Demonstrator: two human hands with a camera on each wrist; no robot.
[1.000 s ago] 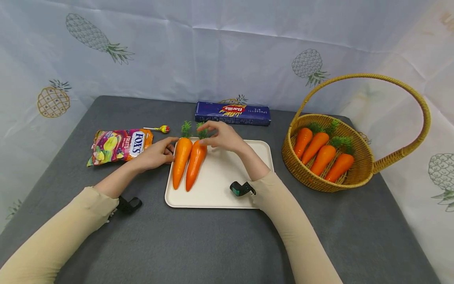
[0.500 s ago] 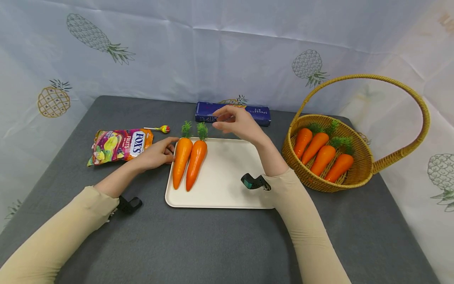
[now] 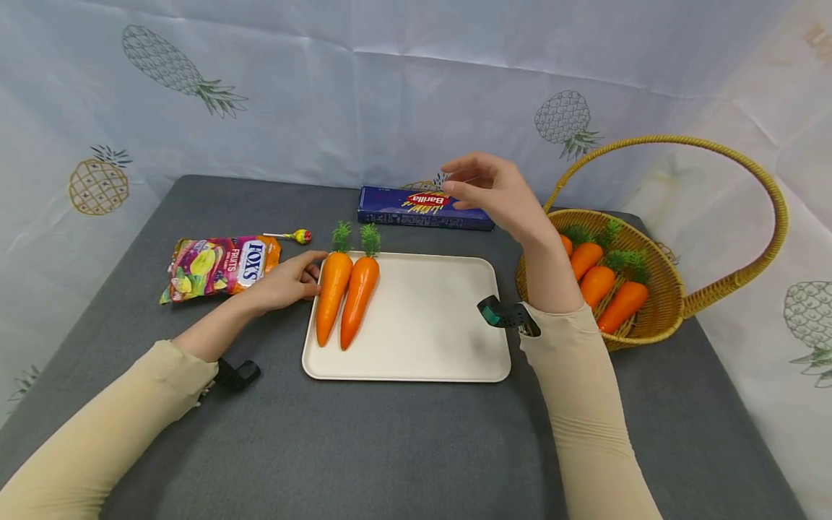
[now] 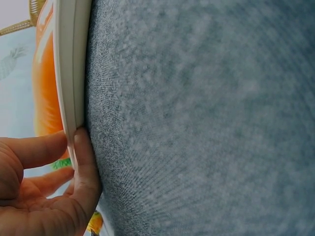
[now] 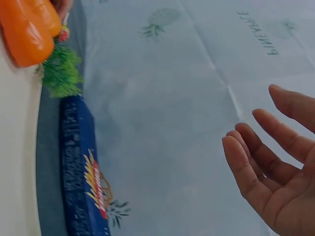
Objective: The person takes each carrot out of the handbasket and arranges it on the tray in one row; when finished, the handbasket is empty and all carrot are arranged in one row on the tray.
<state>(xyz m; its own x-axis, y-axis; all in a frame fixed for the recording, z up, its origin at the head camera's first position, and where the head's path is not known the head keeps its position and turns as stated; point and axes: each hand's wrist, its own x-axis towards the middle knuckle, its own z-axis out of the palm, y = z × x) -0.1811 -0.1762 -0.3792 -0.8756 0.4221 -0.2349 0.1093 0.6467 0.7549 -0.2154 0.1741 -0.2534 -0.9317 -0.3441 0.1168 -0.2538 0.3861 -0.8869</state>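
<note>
A cream tray lies on the grey table with two orange carrots on its left side. The left carrot and the right carrot lie side by side, green tops over the far rim. My left hand pinches the tray's left rim; in the left wrist view the thumb is on one side and fingers are on the other. My right hand is raised between the spaghetti box and the wicker basket, fingers loosely bent, holding nothing.
The wicker basket, with a tall arched handle, stands at the right and holds several carrots. A bag of Fox's sweets and a lollipop lie left of the tray. A patterned cloth hangs behind the table.
My right hand has left the right carrot's green top and moved right and upward, over the spaghetti box towards the basket. My left hand, the tray and both carrots have stayed put.
</note>
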